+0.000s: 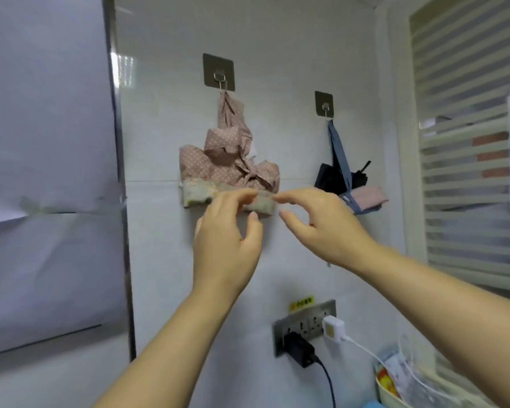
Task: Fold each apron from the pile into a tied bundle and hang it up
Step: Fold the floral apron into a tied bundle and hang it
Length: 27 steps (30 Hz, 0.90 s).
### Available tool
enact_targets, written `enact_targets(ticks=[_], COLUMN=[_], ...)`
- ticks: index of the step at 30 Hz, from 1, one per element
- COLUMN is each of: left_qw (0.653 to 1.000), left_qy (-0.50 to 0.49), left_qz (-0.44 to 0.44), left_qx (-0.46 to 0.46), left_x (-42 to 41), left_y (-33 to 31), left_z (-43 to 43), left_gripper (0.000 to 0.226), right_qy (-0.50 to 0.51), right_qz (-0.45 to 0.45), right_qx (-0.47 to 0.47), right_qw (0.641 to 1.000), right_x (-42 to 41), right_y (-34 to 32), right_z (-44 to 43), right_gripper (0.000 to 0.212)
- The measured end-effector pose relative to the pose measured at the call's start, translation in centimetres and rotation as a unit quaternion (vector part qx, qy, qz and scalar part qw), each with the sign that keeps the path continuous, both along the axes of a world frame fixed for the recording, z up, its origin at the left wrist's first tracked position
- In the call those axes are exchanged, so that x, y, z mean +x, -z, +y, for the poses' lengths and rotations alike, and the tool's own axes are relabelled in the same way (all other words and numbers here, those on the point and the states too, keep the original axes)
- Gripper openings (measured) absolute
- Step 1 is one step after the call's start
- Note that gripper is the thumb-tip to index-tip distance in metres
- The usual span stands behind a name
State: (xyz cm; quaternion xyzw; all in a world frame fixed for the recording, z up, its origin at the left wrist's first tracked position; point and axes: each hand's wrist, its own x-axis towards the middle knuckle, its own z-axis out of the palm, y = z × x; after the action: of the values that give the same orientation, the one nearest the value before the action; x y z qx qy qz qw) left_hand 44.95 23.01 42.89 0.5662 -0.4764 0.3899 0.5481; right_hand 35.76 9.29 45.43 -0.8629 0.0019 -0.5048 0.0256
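Two bundles hung: dotted bundle (227,160) at twelve o'clock from left hand (227,240), blue-strapped bundle (362,195) at two o'clock from right hand (321,225). Fingers (295,196) of both loosely spread, gripping nothing. Pile unseen.

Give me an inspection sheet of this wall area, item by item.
Surface: white wall, nothing else seen.
Job's things: pink bundle hangs on left hook; dark-and-pink bundle hangs on right hook.
Clutter: basket of packets, bottom right.
Grippers: left hand at pink bundle's lower edge, grip unclear; right hand open beside it.
Cables: black cable and white cable run from socket.
Surroundings: blind on the right; papered panel on the left.
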Motion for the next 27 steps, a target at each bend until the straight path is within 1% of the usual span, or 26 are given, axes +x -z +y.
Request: enact_targets(ticks=[2, 5, 8, 9, 12, 16, 18, 21, 23, 25, 27], left_qw=[0.997, 0.985, 0.965, 0.956, 0.923, 0.866, 0.841, 0.801, 0.773, 0.744, 0.711], left_qy=[0.057, 0.12, 0.191, 0.211, 0.276, 0.332, 0.344, 0.347, 0.348, 0.352, 0.357], left_qz=[0.034, 0.078, 0.117, 0.126, 0.146, 0.152, 0.15, 0.145, 0.141, 0.139, 0.134], left_qx=[0.045, 0.09, 0.138, 0.157, 0.227, 0.342, 0.389, 0.467, 0.511, 0.551, 0.59], left_x=[-2.9, -7.6, -13.0, -14.6, -21.2, -29.6, -33.5, -38.9, -41.7, -43.9, -46.2], left_y=[1.5, 5.0, 9.2, 10.7, 15.9, 23.3, 26.5, 30.5, 33.0, 35.5, 37.6], left_z=[-1.7, -4.7, -8.3, -9.5, -12.8, -16.2, -17.1, -17.7, -17.9, -18.1, -18.5], left_gripper=[0.022, 0.018, 0.017, 0.018, 0.017, 0.018, 0.018, 0.018, 0.019, 0.02, 0.021], right_qy=[0.022, 0.081, 0.131, 0.148, 0.207, 0.281, 0.316, 0.347, 0.368, 0.406, 0.453], right_qz=[0.058, 0.117, 0.16, 0.173, 0.223, 0.279, 0.304, 0.296, 0.293, 0.306, 0.313], right_qx=[0.033, 0.066, 0.112, 0.135, 0.223, 0.332, 0.39, 0.48, 0.535, 0.566, 0.584], right_qw=[0.998, 0.988, 0.972, 0.964, 0.926, 0.856, 0.81, 0.749, 0.701, 0.649, 0.596], right_x=[-3.1, -8.8, -15.8, -18.1, -26.4, -37.6, -42.8, -49.8, -54.0, -57.6, -61.4], right_y=[1.8, 5.9, 10.3, 11.7, 17.0, 23.5, 26.2, 30.3, 33.4, 36.4, 39.4], right_z=[-0.4, -1.7, -3.2, -3.6, -5.2, -7.1, -7.5, -7.8, -7.7, -7.2, -6.4], right_gripper=[0.024, 0.021, 0.019, 0.018, 0.016, 0.017, 0.019, 0.02, 0.022, 0.029, 0.042])
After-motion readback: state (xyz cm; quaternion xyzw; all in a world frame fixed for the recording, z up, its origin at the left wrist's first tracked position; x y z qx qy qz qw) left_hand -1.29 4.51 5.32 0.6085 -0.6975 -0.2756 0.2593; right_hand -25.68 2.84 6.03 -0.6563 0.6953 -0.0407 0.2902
